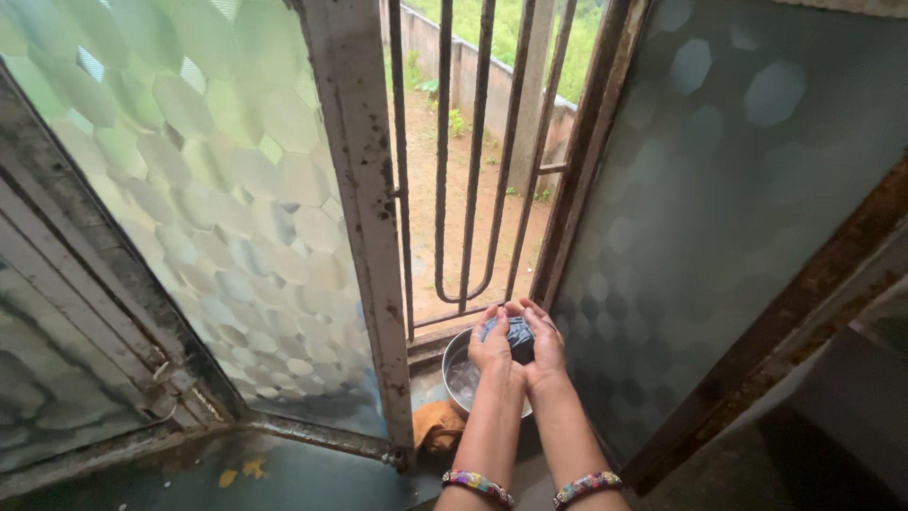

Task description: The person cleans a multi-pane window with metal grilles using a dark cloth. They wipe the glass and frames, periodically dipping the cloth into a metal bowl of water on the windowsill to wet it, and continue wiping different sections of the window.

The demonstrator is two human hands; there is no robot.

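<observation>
Both hands together: left hand [490,348] and right hand [546,346] clamped round dark wet cloth [518,338], held over metal bowl [458,361] on near sill by rusty window bars [445,151]. Better squeeze low, keeping drips inside bowl.

The bowl [457,364] sits on the sill in the gap between two frosted panes. Left of the bowl, the rusty frame post [364,218] closes that side; right of it, the dark pane [738,218] and its frame do the same. Behind the bowl, the bars [463,161] block the opening, with only narrow slots between them. Above the bowl both hands [517,345] fill the space, wrapped round a dark cloth [519,336]. Near its left front lies a brown lump [438,426]. Open room lies only toward the viewer.
</observation>
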